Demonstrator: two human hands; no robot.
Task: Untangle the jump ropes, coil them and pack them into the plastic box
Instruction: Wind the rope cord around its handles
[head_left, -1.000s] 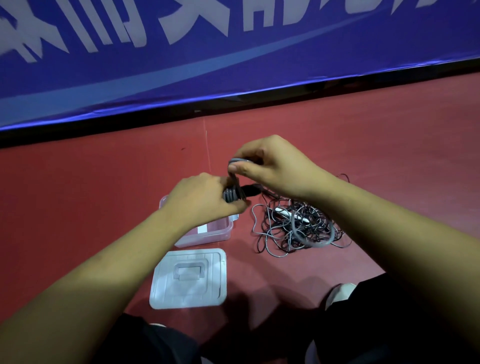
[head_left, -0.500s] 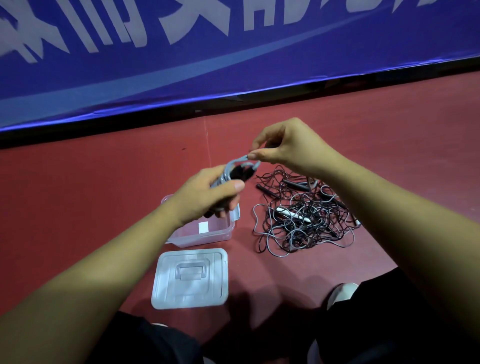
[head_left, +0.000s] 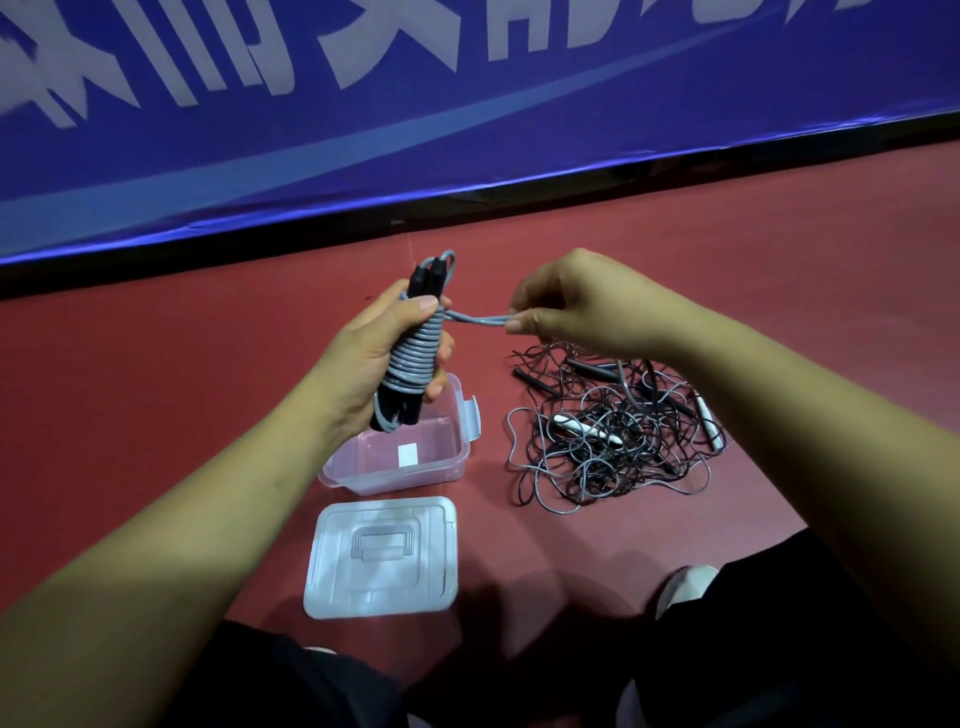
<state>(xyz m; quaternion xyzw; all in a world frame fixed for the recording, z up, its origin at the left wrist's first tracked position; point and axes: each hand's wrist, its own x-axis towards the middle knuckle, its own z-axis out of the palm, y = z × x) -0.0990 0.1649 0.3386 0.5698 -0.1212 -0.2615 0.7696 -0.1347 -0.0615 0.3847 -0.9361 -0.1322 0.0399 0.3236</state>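
My left hand (head_left: 374, 353) grips a coiled grey jump rope (head_left: 415, 353), wound tightly around its two black handles, above the clear plastic box (head_left: 441, 467). A short doubled end of that rope runs right from the coil, and my right hand (head_left: 576, 306) pinches it between thumb and fingers. On the red floor to the right lies a tangled pile of jump ropes (head_left: 608, 436), black and grey cords with black and white handles mixed in. The open box holds only a white label inside.
The box's white lid (head_left: 384, 558) lies flat on the floor just in front of the box. A blue banner (head_left: 467, 104) with a black base runs along the back. My dark-clothed knees and a white shoe (head_left: 685, 587) fill the bottom edge.
My left hand turned the wound rope upright and lifted it. My right hand moved right, pulling the rope's doubled end out taut from the coil.
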